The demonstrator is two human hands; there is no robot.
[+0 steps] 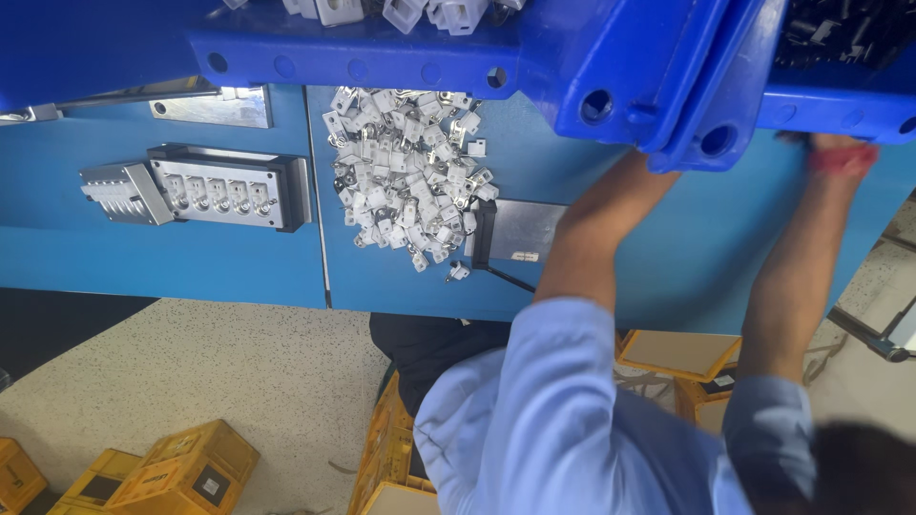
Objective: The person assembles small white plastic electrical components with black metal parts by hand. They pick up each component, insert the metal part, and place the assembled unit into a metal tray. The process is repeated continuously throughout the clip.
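1. The blue bins (611, 67) overhang the far edge of the blue table (668, 257); both forearms reach under them, and the hands are hidden there.
2. A heap of small white parts (405, 176) fills the middle of the table, with a dark flat plate (520, 231) touching its right side.
3. Left of the heap, a metal fixture with a row of sockets (224, 186) blocks that stretch.
4. Bare table surface lies between the two forearms and along the near edge.
5. Yellow crates (181, 472) stand on the speckled floor below.
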